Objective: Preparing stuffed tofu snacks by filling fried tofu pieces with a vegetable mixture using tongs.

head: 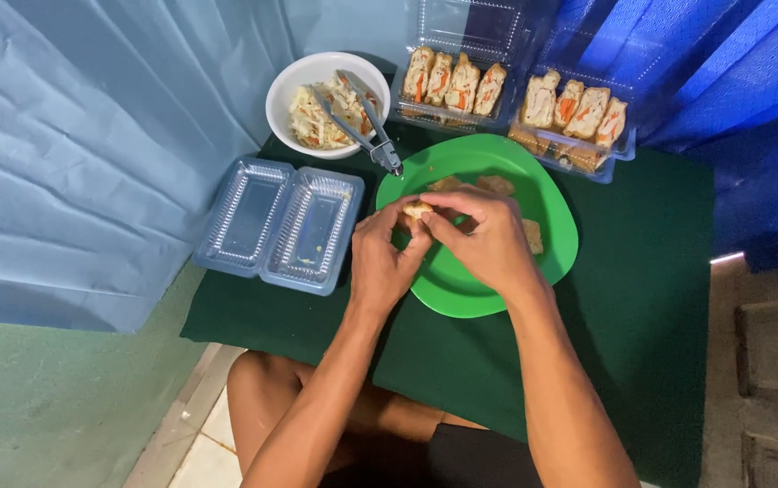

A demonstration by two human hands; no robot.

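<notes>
A small golden-brown piece of fried tofu (pixel 417 210) is pinched between both hands above the near left part of a green plastic plate (pixel 461 289), which rests on a dark green tablecloth (pixel 642 298). The left hand (pixel 381 258) is curled around the piece from below, its fingertips closed on it, while the right hand (pixel 488 237) is laid over it from the other side, thumb and forefinger clamped on the same piece. More brown tofu pieces (pixel 497 184) are seen on the plate beyond the hands. Just left of the plate an empty clear plastic clamshell box (pixel 280 224) lies open. Behind the plate stands a white bowl (pixel 291 90) of shredded vegetable filling, with metal tongs (pixel 366 122) resting across it. To its right, two open clear boxes (pixel 461 86) (pixel 574 113) are filled with rows of stuffed tofu.
</notes>
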